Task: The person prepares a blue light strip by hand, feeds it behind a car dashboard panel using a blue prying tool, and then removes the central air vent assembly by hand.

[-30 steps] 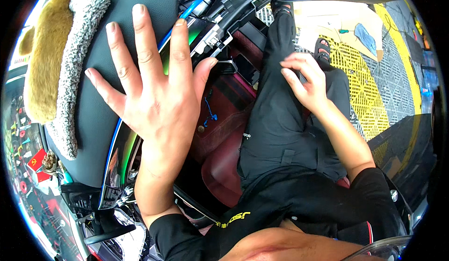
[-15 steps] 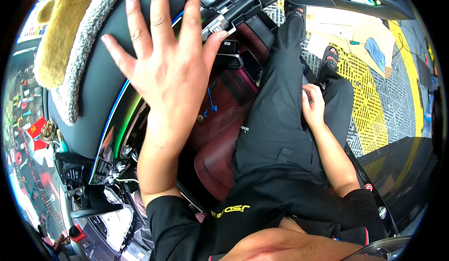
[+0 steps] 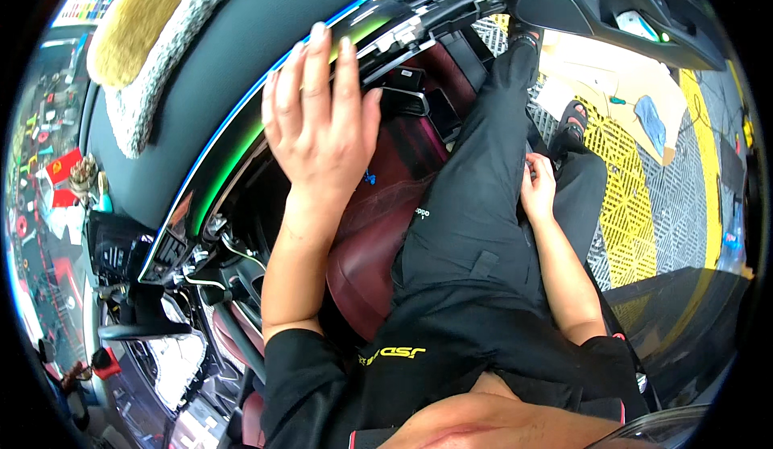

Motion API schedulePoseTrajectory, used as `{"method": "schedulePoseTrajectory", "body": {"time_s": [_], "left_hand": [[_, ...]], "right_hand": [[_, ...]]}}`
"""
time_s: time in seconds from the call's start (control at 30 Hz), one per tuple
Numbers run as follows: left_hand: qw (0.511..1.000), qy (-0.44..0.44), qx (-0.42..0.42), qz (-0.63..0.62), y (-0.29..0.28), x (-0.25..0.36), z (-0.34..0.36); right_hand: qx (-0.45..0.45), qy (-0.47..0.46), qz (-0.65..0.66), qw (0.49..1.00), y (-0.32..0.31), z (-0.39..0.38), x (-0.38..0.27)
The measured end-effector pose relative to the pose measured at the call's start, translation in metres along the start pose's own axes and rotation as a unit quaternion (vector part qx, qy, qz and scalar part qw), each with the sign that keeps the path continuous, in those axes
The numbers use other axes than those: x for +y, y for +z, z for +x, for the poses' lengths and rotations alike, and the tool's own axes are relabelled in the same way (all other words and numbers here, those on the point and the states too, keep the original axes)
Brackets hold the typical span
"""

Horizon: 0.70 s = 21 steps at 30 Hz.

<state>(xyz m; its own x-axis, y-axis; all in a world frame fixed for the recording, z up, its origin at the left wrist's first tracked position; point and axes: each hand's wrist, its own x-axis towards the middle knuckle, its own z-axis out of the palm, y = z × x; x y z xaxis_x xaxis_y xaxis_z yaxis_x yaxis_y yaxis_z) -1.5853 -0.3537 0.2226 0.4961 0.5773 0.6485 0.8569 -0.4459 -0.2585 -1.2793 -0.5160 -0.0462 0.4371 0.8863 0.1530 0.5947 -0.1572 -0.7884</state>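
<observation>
My left hand point(image 3: 320, 131) is open, its slightly bent fingers over the dashboard's long trim strip point(image 3: 211, 201), which glows green with a blue edge; I cannot tell if the fingertips touch it. Behind the strip runs the dark padded dashboard top point(image 3: 177, 127), carrying a tan fur piece point(image 3: 129, 26) and a speckled grey one point(image 3: 129, 123). Right of the fingers are exposed black mounting parts point(image 3: 435, 10). My right hand point(image 3: 538, 187) is down between my thighs, fingers curled at the dark edge there; whatever they grip is hidden.
A maroon seat point(image 3: 362, 264) and small dark devices point(image 3: 403, 86) lie beneath the dashboard. An open door panel point(image 3: 580, 14) is at upper right, above a cardboard sheet point(image 3: 604, 62) with a blue cloth point(image 3: 651, 123) on grey-and-yellow floor grating point(image 3: 624, 207). Wiring point(image 3: 201, 280) hangs at lower left.
My left hand has come down from the dashboard top toward the glowing strip, its spread fingers drawing closer together. My right hand dropped between my thighs and stayed there. The camera view shifted.
</observation>
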Motion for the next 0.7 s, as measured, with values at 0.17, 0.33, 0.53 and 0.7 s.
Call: {"method": "schedulePoseTrajectory", "body": {"time_s": [0.17, 0.33, 0.53, 0.7], "left_hand": [[1.000, 0.005, -0.006, 0.001, -0.006, -0.017, -0.018], [0.998, -0.016, 0.012, 0.065, -0.036, -0.075, -0.072], [0.989, -0.063, -0.012, 0.131, -0.080, -0.138, -0.140], [0.988, -0.076, 0.011, 0.137, -0.096, -0.172, -0.174]], "right_hand": [[-0.001, -0.059, -0.078, 0.995, 0.001, -0.003, 0.023], [-0.043, 0.024, -0.036, 0.998, 0.002, -0.003, 0.039], [-0.076, 0.012, -0.032, 0.997, 0.006, -0.004, 0.039], [-0.092, -0.017, -0.049, 0.994, 0.004, -0.005, 0.045]]}}
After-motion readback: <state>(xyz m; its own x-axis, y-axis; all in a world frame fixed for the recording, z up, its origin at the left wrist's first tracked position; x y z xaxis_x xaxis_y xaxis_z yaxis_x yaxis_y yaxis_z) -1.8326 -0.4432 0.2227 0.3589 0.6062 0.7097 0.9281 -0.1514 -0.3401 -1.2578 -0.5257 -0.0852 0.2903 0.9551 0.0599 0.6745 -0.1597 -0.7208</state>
